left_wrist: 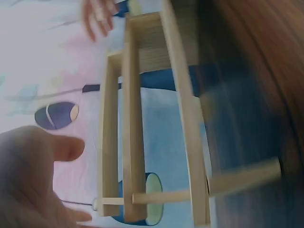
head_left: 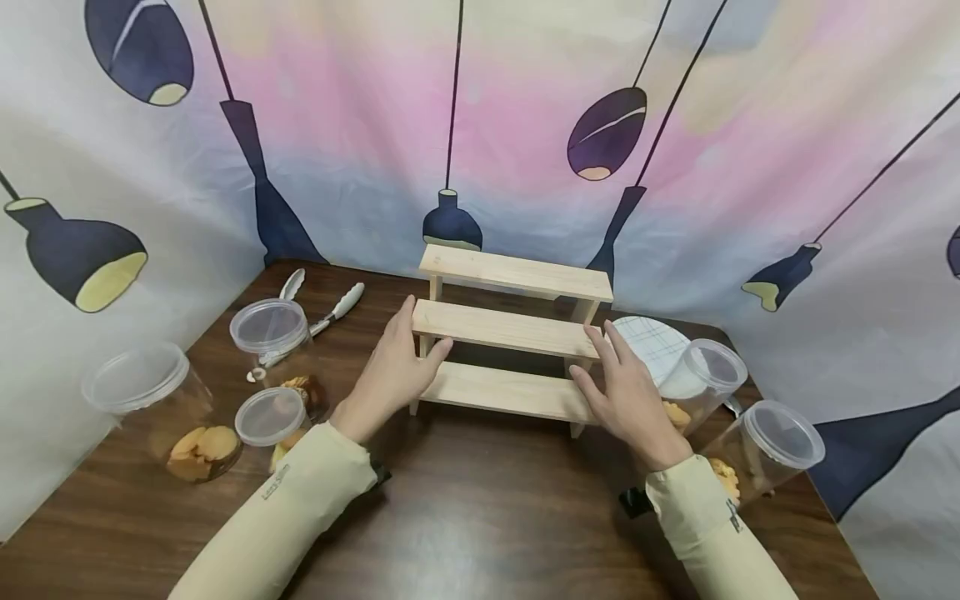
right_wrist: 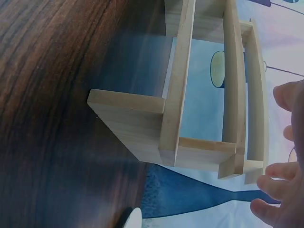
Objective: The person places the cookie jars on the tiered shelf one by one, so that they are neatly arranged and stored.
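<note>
A pale wooden three-step stand point(head_left: 502, 327) stands upright on the dark wooden table point(head_left: 480, 517). My left hand point(head_left: 390, 375) is at its left end, beside the middle step, fingers extended and thumb spread. At the opposite end my right hand point(head_left: 630, 396) has its fingers loosely spread by the middle and lowest steps. In the left wrist view a gap shows between the left hand point(left_wrist: 28, 161) and the stand point(left_wrist: 133, 142). The right hand point(right_wrist: 287, 185) appears near the stand's steps point(right_wrist: 232, 95) in the right wrist view; whether it touches them I cannot tell. Neither hand holds anything.
Clear lidded jars with snacks stand at the left point(head_left: 153, 383) and right point(head_left: 780, 442). Tongs point(head_left: 347, 302) lie behind the left jars. A white plate with a grid pattern point(head_left: 648, 346) is right of the stand. A printed cloth point(head_left: 360, 150) hangs behind.
</note>
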Tool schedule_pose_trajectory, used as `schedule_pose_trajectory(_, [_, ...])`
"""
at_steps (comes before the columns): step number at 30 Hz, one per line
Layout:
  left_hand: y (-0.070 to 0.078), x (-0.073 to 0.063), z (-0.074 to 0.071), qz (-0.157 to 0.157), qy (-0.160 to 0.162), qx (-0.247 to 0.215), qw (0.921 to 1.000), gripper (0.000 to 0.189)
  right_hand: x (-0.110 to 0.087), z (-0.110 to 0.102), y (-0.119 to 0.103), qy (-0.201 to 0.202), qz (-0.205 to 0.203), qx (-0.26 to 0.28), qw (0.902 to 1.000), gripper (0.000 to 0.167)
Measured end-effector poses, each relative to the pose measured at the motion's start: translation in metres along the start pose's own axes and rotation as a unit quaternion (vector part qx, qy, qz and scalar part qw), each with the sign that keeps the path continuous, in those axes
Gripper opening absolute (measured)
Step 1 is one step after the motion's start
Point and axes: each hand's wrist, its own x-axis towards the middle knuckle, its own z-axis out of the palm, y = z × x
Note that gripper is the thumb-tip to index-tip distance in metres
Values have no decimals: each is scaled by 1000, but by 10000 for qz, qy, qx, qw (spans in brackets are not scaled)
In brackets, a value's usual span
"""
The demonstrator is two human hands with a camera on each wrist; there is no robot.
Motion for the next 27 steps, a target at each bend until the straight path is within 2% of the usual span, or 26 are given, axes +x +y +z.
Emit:
schedule_pose_trajectory(4, [7, 15, 4, -602, 65, -628, 9962, 91, -1, -1, 5, 26, 112, 39, 9999, 64])
schedule_pose_trajectory(8, [5, 26, 7, -989, 19, -779, 9920, 91, -5, -3, 7, -10, 210, 58, 9998, 64])
schedule_pose_trajectory(12, [-4, 33, 11, -1206, 57, -729, 9900, 87, -9, -11, 5, 52, 222, 129, 9997, 65])
schedule_pose_trajectory(20, [-15, 41, 18, -936, 270, -552, 9937, 80, -15, -49, -1, 511, 85, 206, 9984, 65])
schedule_pose_trajectory(24, [-16, 43, 21, -880, 377, -472, 9943, 78, -18, -70, 4, 714, 213, 194, 9970, 67])
schedule_pose_trajectory(27, [-15, 44, 23, -894, 329, -450, 9944, 78, -22, -82, 10, 888, 364, 142, 9953, 69])
